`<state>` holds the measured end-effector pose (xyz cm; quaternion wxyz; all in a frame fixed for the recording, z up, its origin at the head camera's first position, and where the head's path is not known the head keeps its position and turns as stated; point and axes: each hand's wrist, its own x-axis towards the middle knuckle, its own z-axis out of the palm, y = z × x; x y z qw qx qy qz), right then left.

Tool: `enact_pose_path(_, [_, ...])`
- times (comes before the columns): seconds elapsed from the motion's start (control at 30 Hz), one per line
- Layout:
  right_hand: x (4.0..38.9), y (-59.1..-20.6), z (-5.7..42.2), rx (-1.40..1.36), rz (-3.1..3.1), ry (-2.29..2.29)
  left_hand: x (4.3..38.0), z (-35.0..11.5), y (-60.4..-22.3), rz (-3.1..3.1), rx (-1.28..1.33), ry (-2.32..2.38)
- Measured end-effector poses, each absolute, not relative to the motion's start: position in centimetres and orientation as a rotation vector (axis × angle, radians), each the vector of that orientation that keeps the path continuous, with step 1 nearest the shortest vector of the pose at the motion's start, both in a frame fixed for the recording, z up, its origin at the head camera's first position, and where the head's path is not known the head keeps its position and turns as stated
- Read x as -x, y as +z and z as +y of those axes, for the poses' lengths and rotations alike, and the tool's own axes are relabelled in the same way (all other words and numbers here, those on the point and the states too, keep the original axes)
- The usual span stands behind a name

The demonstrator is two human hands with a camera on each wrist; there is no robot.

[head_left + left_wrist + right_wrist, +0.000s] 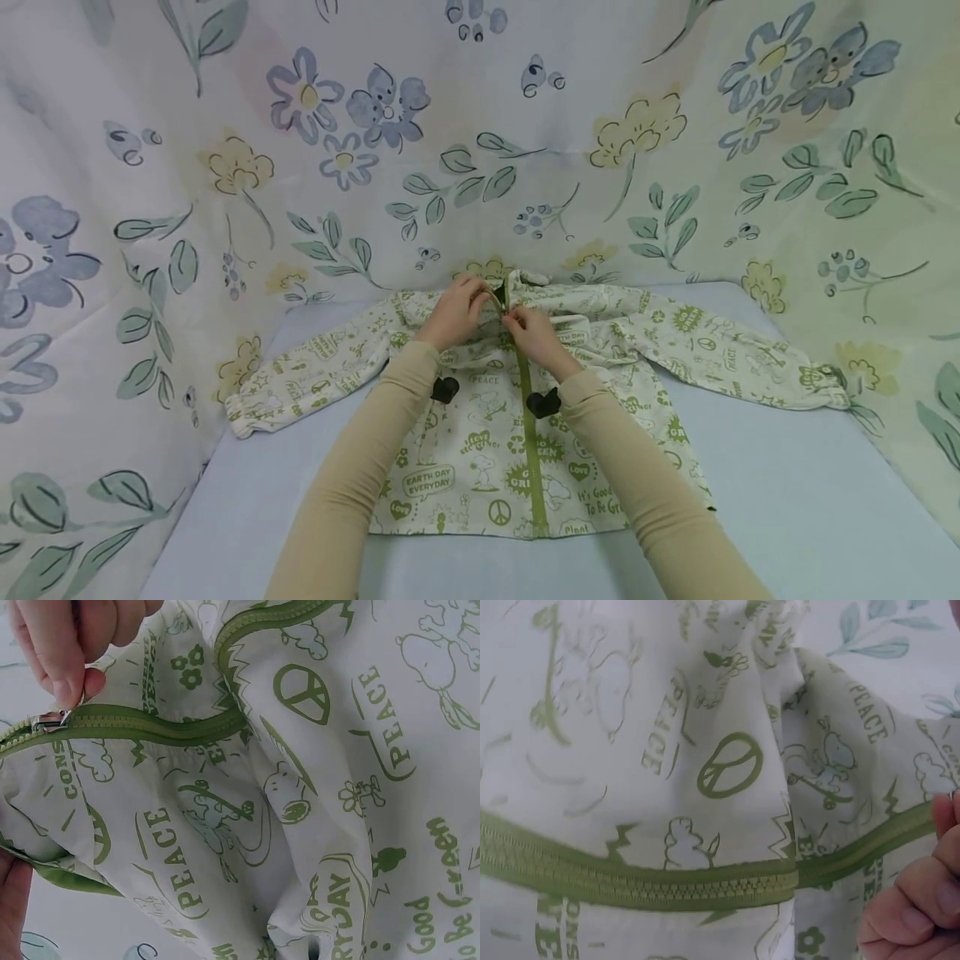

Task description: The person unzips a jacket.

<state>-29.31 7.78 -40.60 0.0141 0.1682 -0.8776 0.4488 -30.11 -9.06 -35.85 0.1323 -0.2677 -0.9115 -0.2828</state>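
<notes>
A white jacket with green cartoon and lettering prints lies spread out, front up, sleeves out to both sides. A green zipper runs down its middle, its teeth joined below the slider. Near the collar, my right hand pinches the small metal zipper pull between thumb and finger. My left hand holds the jacket's front edge by the collar, beside the other hand; only its fingers show in the left wrist view. Above the slider the collar stands parted.
The jacket rests on a pale table surface. A flower-printed cloth hangs behind and along the sides. Dark pieces show beside each forearm, over the jacket. Both sleeves reach toward the table's side edges.
</notes>
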Motion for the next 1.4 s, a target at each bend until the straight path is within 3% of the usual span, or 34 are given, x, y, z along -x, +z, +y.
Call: enact_pose_path(1.4, [28.8, -42.9, 7.8, -0.436, -2.667, 1.486, 30.3, -10.4, -35.6, -2.462, 0.665, -1.139])
